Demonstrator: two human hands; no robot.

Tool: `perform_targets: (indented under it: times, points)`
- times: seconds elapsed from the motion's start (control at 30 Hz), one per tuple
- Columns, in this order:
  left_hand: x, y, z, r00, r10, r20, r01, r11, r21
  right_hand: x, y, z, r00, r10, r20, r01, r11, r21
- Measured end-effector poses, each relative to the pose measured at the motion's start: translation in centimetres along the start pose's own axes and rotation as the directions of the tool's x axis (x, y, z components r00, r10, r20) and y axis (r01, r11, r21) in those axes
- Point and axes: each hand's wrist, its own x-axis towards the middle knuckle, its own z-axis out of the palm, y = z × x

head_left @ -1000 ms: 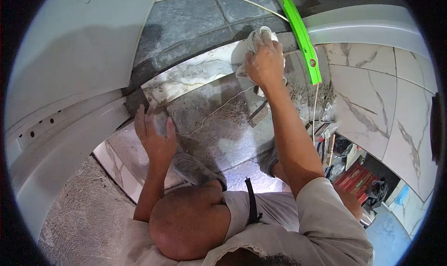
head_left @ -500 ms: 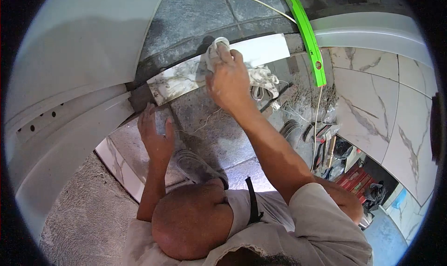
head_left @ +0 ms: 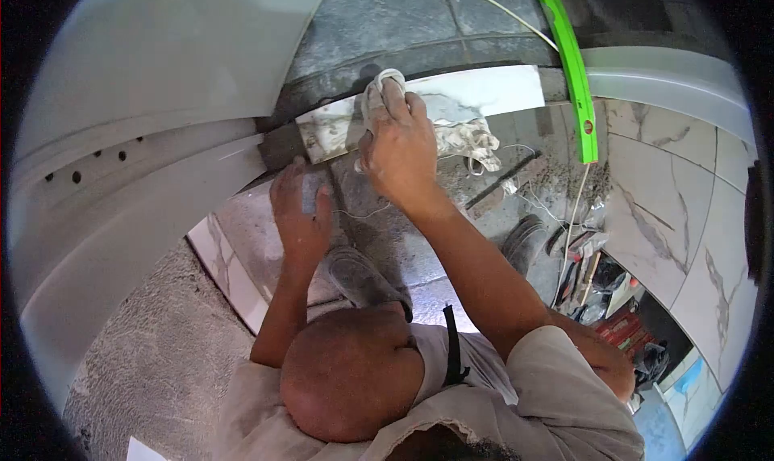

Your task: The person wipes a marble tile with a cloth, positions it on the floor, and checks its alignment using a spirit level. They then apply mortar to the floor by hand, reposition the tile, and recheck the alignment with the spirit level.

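Note:
A rag (head_left: 393,77) is bunched under my right hand (head_left: 399,150), whose fingers press it onto a narrow white marble-patterned tile strip (head_left: 492,90). The rag's loose end (head_left: 477,142) trails to the right along the strip's near edge. Grey smears mark the strip's left part. My left hand (head_left: 302,219) is low over the floor just short of the strip's left end, with thumb and fingers apart and nothing in it.
A green spirit level (head_left: 574,74) lies by the strip's right end. White door frame sections (head_left: 218,158) flank both sides. Dusty floor tiles (head_left: 375,191), a thin cord (head_left: 574,219), a dark bar (head_left: 506,183), and cluttered tools (head_left: 580,279) lie around my shoes (head_left: 359,275).
My right hand has slid the rag leftward along the tile strip. The whole view has shifted, so the surroundings sit further right. My left hand stays near the strip's left end.

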Motion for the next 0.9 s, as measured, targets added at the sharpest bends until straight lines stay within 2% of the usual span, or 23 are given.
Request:
perform_targets:
  times: [0.07,0.2,0.27,0.4,0.7,0.77,0.8,0.87,0.9]
  points:
    - [0.2,0.3,-0.3,1.000,-0.002,-0.001,0.002,0.995,-0.103,-0.2,-0.5,0.7,1.000,-0.009,0.020,0.010,0.999,-0.043]
    - [0.0,0.1,-0.6,0.999,-0.034,-0.017,0.033,0.999,-0.039,-0.6,-2.0,1.3,0.997,-0.028,0.079,0.029,0.999,-0.017]
    - [-0.3,-0.4,-0.5,0.998,-0.023,-0.061,0.016,0.994,-0.113,-1.0,-2.6,2.3,0.997,-0.073,0.016,0.074,0.997,-0.006]
    - [-0.4,-0.5,-1.0,0.994,-0.052,-0.101,0.038,0.991,-0.131,-1.3,-3.6,2.7,0.992,-0.102,0.070,0.105,0.994,-0.042]
    - [-1.0,-0.9,-1.7,0.986,-0.088,-0.141,0.069,0.988,-0.136,-2.0,-4.2,3.0,0.950,-0.287,0.124,0.275,0.955,0.109]
    - [-1.1,-0.8,-1.8,0.981,-0.115,-0.154,0.089,0.982,-0.165,-2.7,-4.0,3.1,0.903,-0.388,0.186,0.340,0.908,0.246]
    - [-1.2,-0.9,-1.9,0.981,-0.114,-0.155,0.088,0.982,-0.165,-3.5,-3.9,3.4,0.902,-0.389,0.185,0.340,0.907,0.246]
    - [-1.3,-1.1,-2.0,0.983,-0.098,-0.157,0.072,0.984,-0.164,-5.7,-3.5,3.6,0.822,-0.400,0.404,0.324,0.914,0.246]
    - [-1.4,-1.1,-2.2,0.983,-0.098,-0.158,0.072,0.984,-0.164,-6.2,-3.5,2.7,0.822,-0.400,0.404,0.324,0.914,0.246]
